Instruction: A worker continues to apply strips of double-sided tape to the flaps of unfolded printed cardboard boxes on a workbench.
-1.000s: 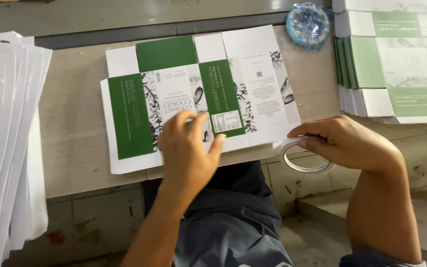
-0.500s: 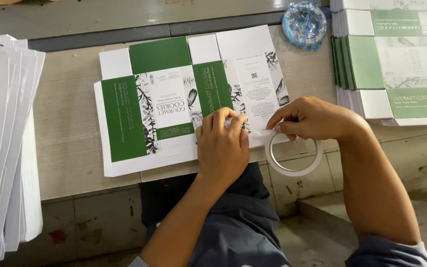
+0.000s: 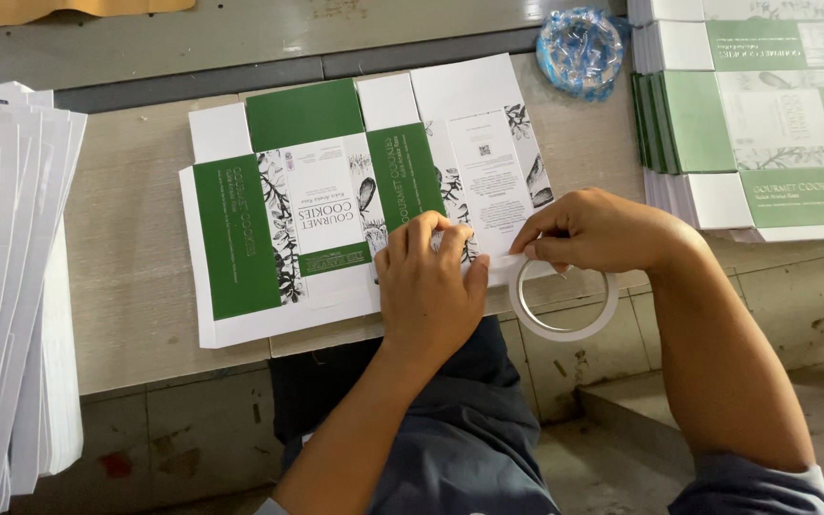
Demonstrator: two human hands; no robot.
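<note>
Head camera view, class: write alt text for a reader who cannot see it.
A person's left hand presses down a flat green and white carton blank on a table, while the right hand holds a roll of white tape at the blank's near edge. Stacks of similar blanks lie at both sides.

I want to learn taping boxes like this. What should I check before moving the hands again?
1. Flat box sheet lies flat on the table: ok.
2. Left hand presses the sheet's near edge: ok.
3. Right hand grips the tape roll: ok.
4. Roll sits beside the sheet's near right corner, over the table edge: ok.
5. Tape end stuck straight on the sheet: cannot tell, fingers hide it.
6. Stacks of sheets lie apart from the hands: ok.
</note>
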